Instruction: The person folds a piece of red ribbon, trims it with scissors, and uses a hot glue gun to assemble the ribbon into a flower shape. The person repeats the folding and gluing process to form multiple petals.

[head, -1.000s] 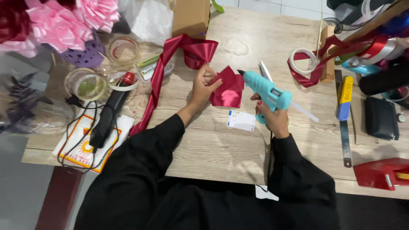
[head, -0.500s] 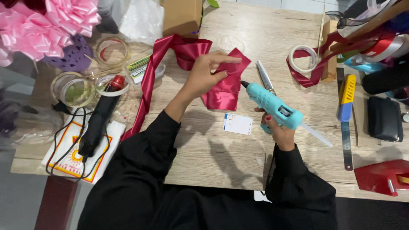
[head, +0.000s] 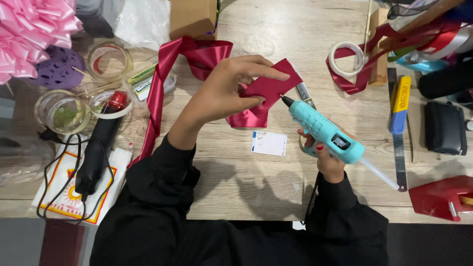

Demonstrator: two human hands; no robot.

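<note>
Left hand (head: 224, 91) pinches a folded piece of dark red ribbon (head: 268, 91), thumb below and fingers on top, and holds it up off the worktop (head: 236, 167) near the middle of the view. Right hand (head: 322, 150) is clenched round the grip of a turquoise glue gun (head: 322, 130), which lies just to the right of the ribbon and a little lower. The gun's long axis runs from lower right to upper left, so its dark nozzle points up and left at the ribbon's lower right edge; the tip looks to be touching or almost touching the fold, though I cannot tell which. A clear glue stick juts out of the gun's back end toward the lower right. Beneath the ribbon piece, a small white card (head: 269, 143) lies flat on the worktop.
</note>
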